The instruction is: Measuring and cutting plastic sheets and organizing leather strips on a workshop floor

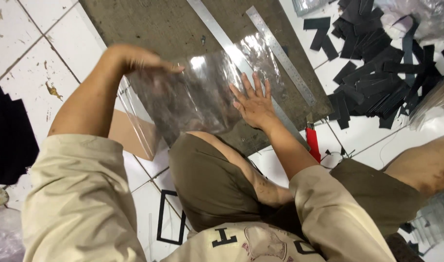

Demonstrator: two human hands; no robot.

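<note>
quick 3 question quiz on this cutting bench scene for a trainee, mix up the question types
1. True or false: the right hand lies flat with fingers spread on the clear plastic sheet.
2. Which lies beside the board, near the right forearm? A) red cutter B) hammer C) scissors
3. Fill in: the left hand touches the sheet's ____ edge.

Key: 1 true; 2 A; 3 top. Two metal rulers lie on the board; black strips are piled on the floor.
</note>
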